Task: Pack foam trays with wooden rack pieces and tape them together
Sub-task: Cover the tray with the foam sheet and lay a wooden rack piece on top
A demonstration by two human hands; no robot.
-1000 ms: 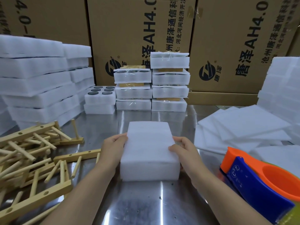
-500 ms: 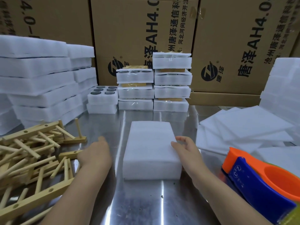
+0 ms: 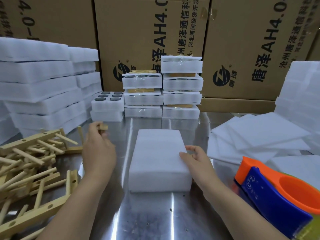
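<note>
— Where's the tray?
— The tray lies flat in the middle of the bench, its short end towards the near edge.
— And the hands?
— The right hand is at the tray's right edge. The thumb lies on top and the fingers are bent beside the wall. I can't tell whether they clamp it. The left hand is raised left of the tray, apart from it, with its fingers curled round a small peg, which is blurred.
— The rest?
— Rack pieces are heaped at the left edge. The tape gun sits at the near right corner with foam sheets behind it. Taped packs are stacked along the back edge, against the cartons.
</note>
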